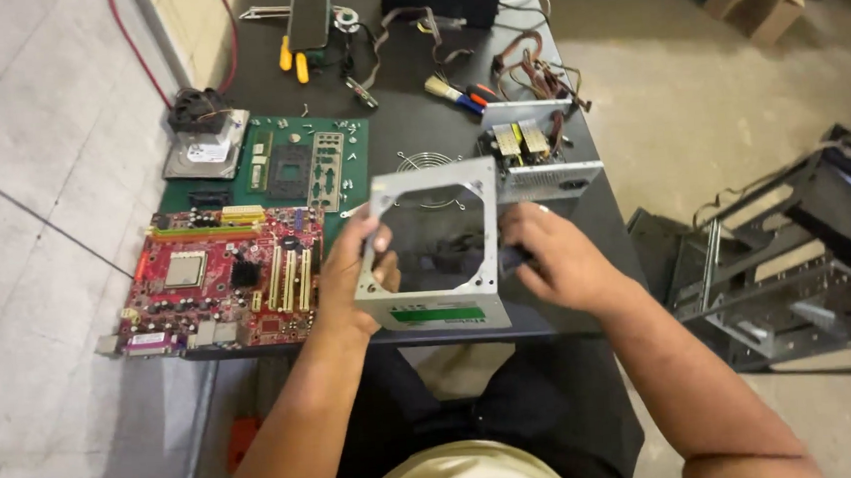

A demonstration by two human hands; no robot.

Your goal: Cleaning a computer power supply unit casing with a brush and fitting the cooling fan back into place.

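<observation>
Here your left hand [361,272] is closed on the left wall of the grey metal casing [433,248], thumb inside, fingers wrapped outside. Your right hand [556,256] presses against its right wall, fingers curled by the edge; whether they truly clamp it you cannot tell. The casing stands tilted between both hands, above the near edge of the dark table [409,122]. Just left lies the red board [221,279], with a green board [288,164] behind it. Behind the casing sits the bared power unit [539,158].
</observation>
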